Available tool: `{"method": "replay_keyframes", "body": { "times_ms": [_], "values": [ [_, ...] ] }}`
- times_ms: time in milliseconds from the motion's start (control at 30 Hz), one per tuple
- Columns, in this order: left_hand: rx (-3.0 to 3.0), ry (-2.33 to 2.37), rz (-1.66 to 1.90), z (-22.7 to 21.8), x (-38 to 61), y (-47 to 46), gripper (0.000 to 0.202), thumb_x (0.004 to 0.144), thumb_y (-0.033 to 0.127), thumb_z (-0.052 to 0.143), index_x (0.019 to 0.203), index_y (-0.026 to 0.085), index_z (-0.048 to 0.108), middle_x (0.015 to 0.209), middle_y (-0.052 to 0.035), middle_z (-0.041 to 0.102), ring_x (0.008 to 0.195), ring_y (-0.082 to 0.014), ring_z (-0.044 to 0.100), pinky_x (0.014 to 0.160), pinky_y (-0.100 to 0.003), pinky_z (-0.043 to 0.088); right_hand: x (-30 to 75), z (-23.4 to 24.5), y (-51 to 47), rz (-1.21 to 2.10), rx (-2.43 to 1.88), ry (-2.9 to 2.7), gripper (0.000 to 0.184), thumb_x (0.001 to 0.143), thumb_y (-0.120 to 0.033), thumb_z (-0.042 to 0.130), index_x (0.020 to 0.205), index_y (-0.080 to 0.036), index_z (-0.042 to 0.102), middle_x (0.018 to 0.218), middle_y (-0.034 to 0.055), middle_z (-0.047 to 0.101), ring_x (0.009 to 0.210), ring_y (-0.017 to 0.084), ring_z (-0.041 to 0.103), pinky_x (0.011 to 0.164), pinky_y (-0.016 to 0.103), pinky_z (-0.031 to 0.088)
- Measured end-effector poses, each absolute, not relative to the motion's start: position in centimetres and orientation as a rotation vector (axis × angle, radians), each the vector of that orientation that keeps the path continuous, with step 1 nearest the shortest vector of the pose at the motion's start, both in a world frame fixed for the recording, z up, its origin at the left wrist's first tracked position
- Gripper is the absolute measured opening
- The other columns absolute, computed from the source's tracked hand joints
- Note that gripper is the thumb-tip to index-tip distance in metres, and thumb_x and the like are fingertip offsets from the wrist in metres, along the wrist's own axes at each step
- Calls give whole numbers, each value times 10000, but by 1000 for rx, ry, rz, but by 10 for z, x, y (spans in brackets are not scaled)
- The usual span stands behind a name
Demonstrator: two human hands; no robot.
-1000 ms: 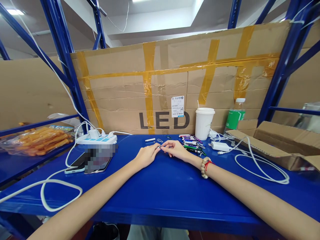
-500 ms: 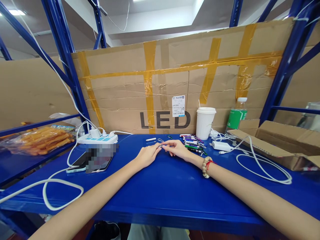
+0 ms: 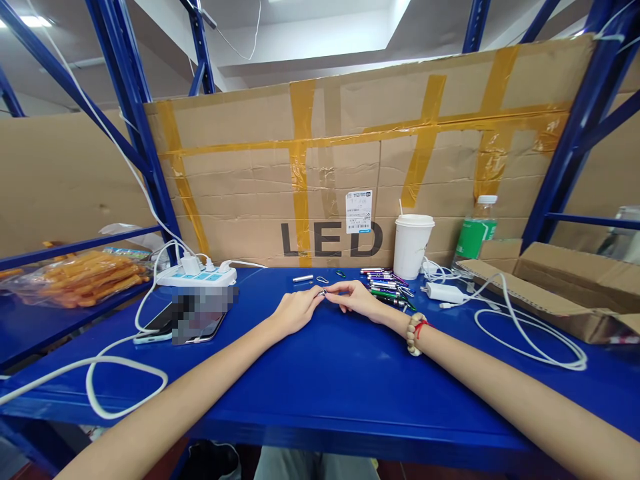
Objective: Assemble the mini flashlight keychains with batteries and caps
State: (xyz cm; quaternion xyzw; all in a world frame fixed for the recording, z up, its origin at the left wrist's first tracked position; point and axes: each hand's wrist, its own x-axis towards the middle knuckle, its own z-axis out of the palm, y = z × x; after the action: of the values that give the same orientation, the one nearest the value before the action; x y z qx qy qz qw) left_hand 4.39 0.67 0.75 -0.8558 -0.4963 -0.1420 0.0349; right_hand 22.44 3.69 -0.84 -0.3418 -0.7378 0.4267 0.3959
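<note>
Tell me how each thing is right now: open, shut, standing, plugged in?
Left hand, pinching metal bit.
Right hand, pinching it too.
Cup, upright, lid on.
Bottle, upright, capped.
Box, open.
Power strip, plugs in.
Phone, lying flat.
Pens, heaped flat.

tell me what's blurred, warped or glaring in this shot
Head view: the wide-angle lens splays the blue steel rack posts outward toward the top; a pixelated patch masks the dark phone by the white power strip; a ceiling light strip blows out top left; the small silver part between left hand and right hand is too tiny to resolve.
</note>
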Motion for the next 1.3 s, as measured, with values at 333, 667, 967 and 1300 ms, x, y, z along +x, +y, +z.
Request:
{"method": "replay_keyframes", "body": {
  "times_ms": [333, 667, 967, 1300],
  "values": [
    [-2627, -1548, -411, 11, 46, 4, 314, 926, 369, 219, 1069, 255, 474, 996, -29, 654, 892, -210, 631, 709, -284, 474, 225, -9, 38, 1084, -853, -1887, 435, 654, -460, 656, 961, -152, 680, 693, 16, 620, 438, 44, 423, 410, 195, 317],
    [-2635, -1511, -401, 9, 45, 6, 326, 927, 377, 202, 1063, 247, 468, 983, -42, 657, 886, -238, 633, 680, -308, 471, 224, -9, 39, 1111, -855, -1878, 413, 658, -439, 663, 954, -150, 677, 703, 12, 620, 433, 42, 434, 414, 198, 304],
    [-2636, -1486, -398, 8, 44, 6, 334, 928, 384, 189, 1054, 249, 468, 996, -35, 653, 893, -238, 631, 672, -302, 473, 226, -11, 41, 1093, -850, -1891, 400, 672, -443, 653, 946, -153, 678, 707, 11, 610, 434, 42, 433, 413, 200, 298],
    [-2659, -1452, -430, 8, 42, 6, 326, 929, 391, 184, 1030, 248, 459, 994, -29, 650, 890, -237, 629, 659, -297, 469, 225, -10, 39, 1101, -845, -1887, 384, 676, -443, 651, 922, -149, 684, 731, 18, 600, 435, 38, 435, 408, 197, 306]
  ]
}}
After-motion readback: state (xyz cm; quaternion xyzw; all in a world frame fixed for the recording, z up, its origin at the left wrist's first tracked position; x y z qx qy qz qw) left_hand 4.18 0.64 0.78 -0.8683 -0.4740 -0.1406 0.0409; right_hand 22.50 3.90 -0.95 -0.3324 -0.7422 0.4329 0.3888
